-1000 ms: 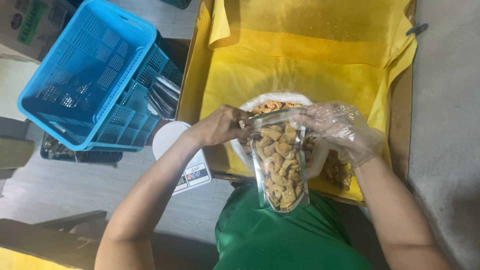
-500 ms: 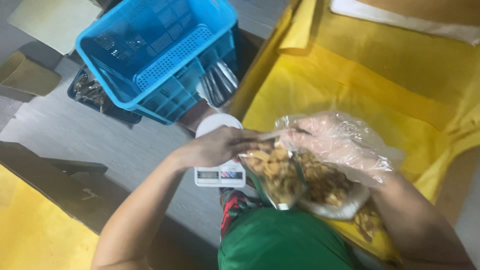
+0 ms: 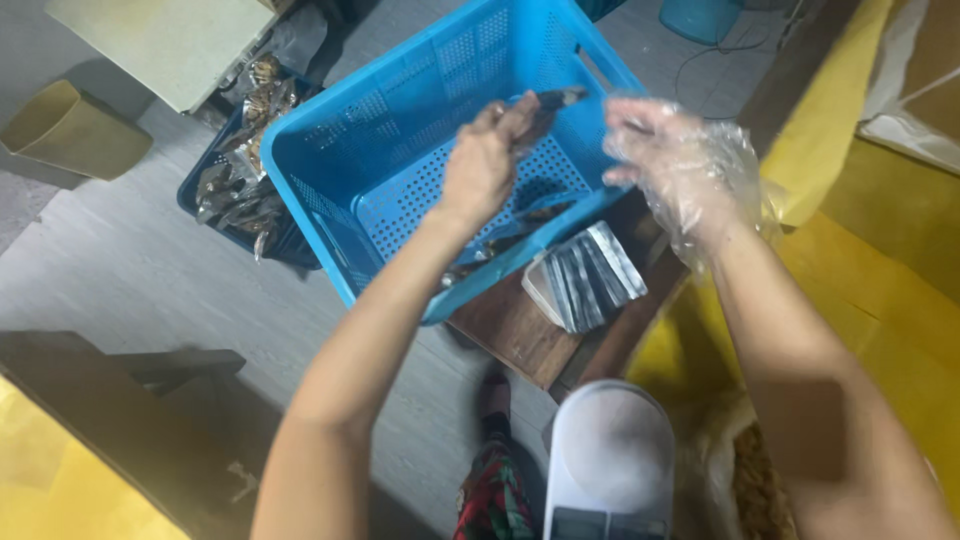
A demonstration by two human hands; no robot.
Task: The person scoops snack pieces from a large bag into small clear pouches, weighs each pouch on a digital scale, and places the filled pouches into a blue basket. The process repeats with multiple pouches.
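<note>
- Left hand (image 3: 483, 160) over blue crate (image 3: 330, 200), fingers pinched on pouch (image 3: 548, 100) top edge.
- Gloved right hand (image 3: 675, 165) beside, fingers spread, empty.
- Pouch likely light, crinkly, slippery; contents brittle; best gripped along sealed top.

One view only, from a camera worn on the person's head, looking steeply down over both outstretched forearms. It sits close to the work: the arms enter from the near edge and fill much of the frame. The left hand (image 3: 485, 160) and the gloved right hand (image 3: 680, 165) reach toward the far side, over a blue basket (image 3: 350, 150). A white scale (image 3: 612, 462) lies at the near edge, right of centre. Grey floor (image 3: 130, 270) fills the left side, yellow sheeting (image 3: 880, 290) the right. With no second view, nothing is shared.
</note>
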